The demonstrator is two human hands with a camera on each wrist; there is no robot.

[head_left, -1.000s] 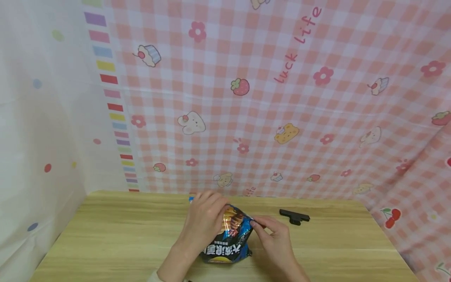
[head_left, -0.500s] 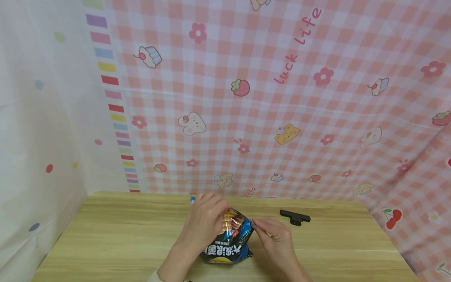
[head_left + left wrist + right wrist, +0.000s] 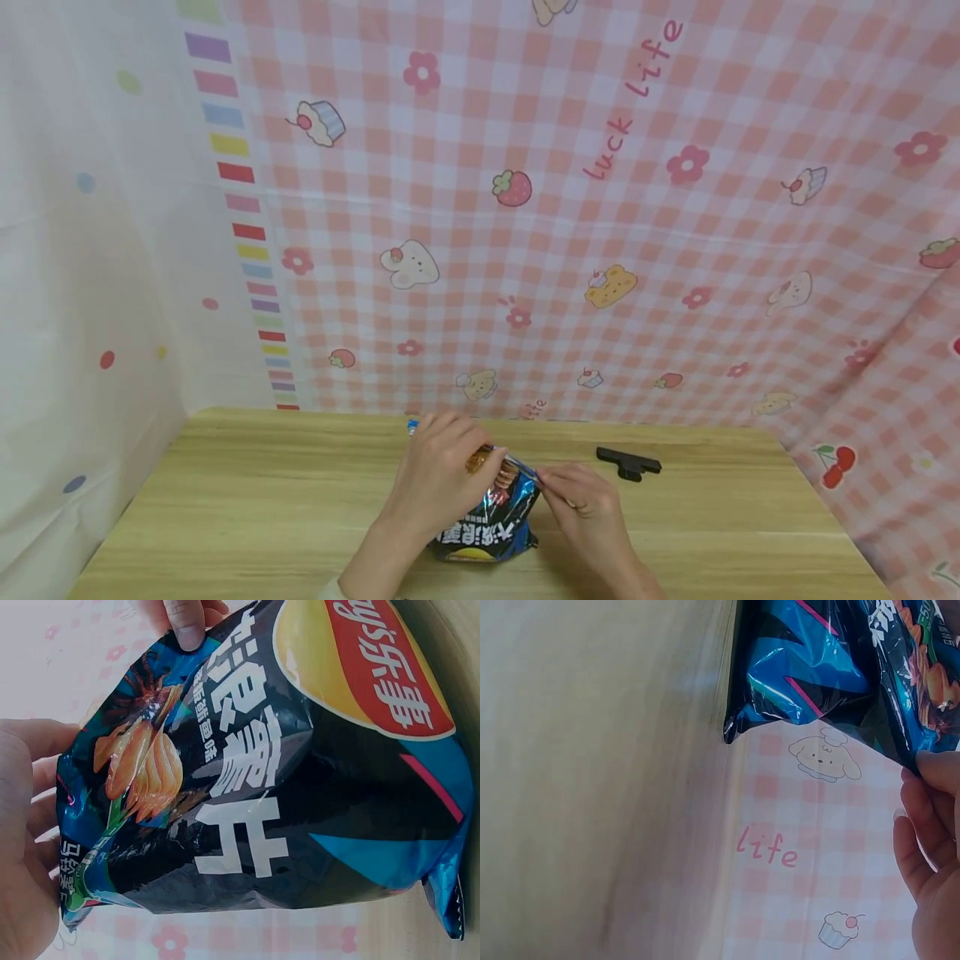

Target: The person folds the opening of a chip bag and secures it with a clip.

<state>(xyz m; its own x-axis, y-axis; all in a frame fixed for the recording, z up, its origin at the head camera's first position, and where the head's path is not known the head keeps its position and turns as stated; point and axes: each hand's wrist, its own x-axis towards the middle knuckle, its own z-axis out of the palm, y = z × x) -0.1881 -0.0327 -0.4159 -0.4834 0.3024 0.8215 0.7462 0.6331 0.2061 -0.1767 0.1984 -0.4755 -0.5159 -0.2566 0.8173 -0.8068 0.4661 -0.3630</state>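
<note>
A black and blue bag of potato chips (image 3: 480, 533) stands on the table between my hands, printed with a yellow and red logo (image 3: 367, 667) and pictures of food. My left hand (image 3: 446, 475) holds its upper edge from the left, and in the left wrist view several of its fingers lie partly behind the bag. My right hand (image 3: 588, 504) pinches the upper right corner between thumb and fingers, as the right wrist view (image 3: 937, 817) also shows. Behind the left hand, part of the top edge is hidden.
A black bag clip (image 3: 628, 463) lies on the wooden table (image 3: 262, 500), to the right of the bag and beyond my right hand. Pink checked cloth (image 3: 465, 217) hangs behind the table, with white dotted cloth (image 3: 90, 275) on the left.
My left thumb has moved right across the bag's front, near the top edge. That edge now shows as a thin silvery line running to the right hand, which keeps its pinch on the corner.
</note>
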